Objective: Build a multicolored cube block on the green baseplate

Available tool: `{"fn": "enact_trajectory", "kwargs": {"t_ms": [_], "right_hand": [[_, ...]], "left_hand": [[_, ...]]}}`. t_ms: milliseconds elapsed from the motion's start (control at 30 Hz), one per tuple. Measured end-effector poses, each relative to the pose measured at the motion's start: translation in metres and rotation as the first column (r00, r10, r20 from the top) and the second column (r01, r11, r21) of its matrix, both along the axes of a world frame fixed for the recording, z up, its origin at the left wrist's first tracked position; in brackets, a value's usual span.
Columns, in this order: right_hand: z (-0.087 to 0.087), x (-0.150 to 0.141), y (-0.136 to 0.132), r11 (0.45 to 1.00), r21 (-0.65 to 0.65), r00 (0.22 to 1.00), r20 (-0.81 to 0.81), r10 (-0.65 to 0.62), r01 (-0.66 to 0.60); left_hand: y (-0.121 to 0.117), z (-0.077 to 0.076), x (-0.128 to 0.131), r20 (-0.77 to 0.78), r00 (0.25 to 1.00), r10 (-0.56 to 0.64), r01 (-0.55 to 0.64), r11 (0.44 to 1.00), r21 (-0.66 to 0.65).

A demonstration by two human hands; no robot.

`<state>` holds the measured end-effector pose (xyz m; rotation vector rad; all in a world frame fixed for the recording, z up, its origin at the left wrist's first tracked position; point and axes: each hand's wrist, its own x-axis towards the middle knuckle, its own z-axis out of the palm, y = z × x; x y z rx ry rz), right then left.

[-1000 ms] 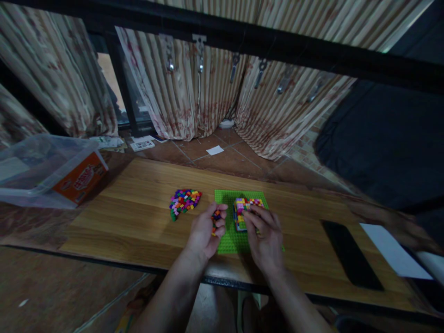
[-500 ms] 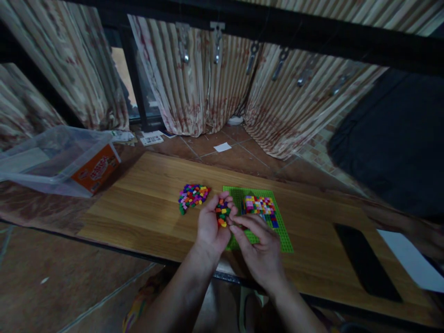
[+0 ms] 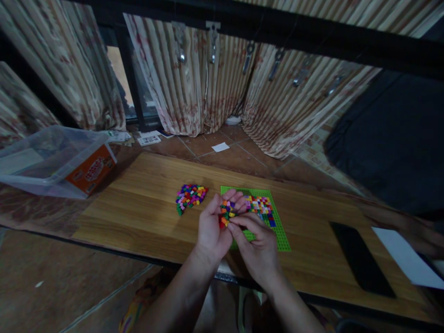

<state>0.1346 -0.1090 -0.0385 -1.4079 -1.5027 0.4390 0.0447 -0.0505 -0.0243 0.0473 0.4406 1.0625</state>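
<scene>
My left hand (image 3: 211, 231) is turned palm up and cupped around several small toy bricks (image 3: 228, 208) in purple, orange, yellow, green and red. Over that palm, my right hand (image 3: 259, 245) pinches with thumb and forefinger at an orange-yellow toy brick (image 3: 225, 221) near the heel of the left hand. Behind the hands lies a green studded baseplate (image 3: 282, 238), partly covered by them. A block of multicoloured bricks (image 3: 261, 203) is built on it, with blue ones at its right corner. Left of my hands, a loose pile of coloured bricks (image 3: 190, 196) rests on the wooden table.
The wooden tabletop (image 3: 138, 208) carries a black flat slab (image 3: 362, 259) and a white sheet (image 3: 405, 254) at the right. A clear plastic bin (image 3: 52, 162) with an orange label stands at the far left. Striped curtains (image 3: 215, 88) hang beyond the table.
My left fingers have spread more open, showing more of the bricks. The right fingertips have moved in over the palm to the orange-yellow brick. The view has shifted slightly.
</scene>
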Motion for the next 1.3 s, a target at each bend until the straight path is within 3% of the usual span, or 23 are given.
{"fn": "enact_trajectory", "kwargs": {"t_ms": [200, 367, 500, 600, 700, 833, 933, 1167, 1300], "right_hand": [[0.003, 0.012, 0.001, 0.997, 0.036, 0.997, 0.009, -0.071, 0.07], [0.006, 0.015, 0.003, 0.999, -0.034, 0.993, 0.114, -0.033, 0.037], [0.006, 0.016, 0.004, 0.999, -0.009, 0.985, 0.171, -0.032, 0.034], [0.005, 0.019, 0.003, 0.996, 0.02, 0.985, 0.151, -0.085, 0.083], [0.004, 0.025, 0.003, 0.99, 0.009, 0.983, 0.113, -0.144, 0.144], [0.004, 0.028, 0.003, 0.989, -0.015, 0.987, 0.07, -0.144, 0.145], [0.005, 0.028, 0.005, 0.995, -0.003, 0.994, 0.045, -0.103, 0.103], [-0.009, 0.032, 0.009, 0.99, -0.062, 0.962, -0.239, -0.136, 0.124], [-0.007, 0.032, 0.008, 0.992, -0.077, 0.972, -0.206, -0.115, 0.101]], "left_hand": [[-0.001, -0.002, 0.002, 0.039, 0.999, -0.012, 0.013, 0.999, -0.029], [0.0, -0.002, 0.001, 0.031, 0.998, -0.048, 0.049, 0.999, -0.017], [0.0, 0.0, 0.003, 0.001, 0.997, -0.079, 0.079, 0.997, -0.02], [-0.001, -0.001, 0.004, -0.087, 0.99, -0.114, 0.106, 0.99, -0.091], [-0.002, -0.005, 0.003, -0.277, 0.952, -0.128, 0.085, 0.983, -0.162], [-0.005, -0.008, 0.0, -0.425, 0.885, -0.19, 0.205, 0.979, -0.009], [-0.007, -0.008, 0.0, -0.51, 0.844, -0.169, 0.258, 0.96, 0.107], [-0.009, -0.007, 0.004, -0.56, 0.813, -0.159, 0.279, 0.951, 0.134], [-0.009, -0.009, 0.002, -0.559, 0.81, -0.18, 0.31, 0.939, 0.147]]}}
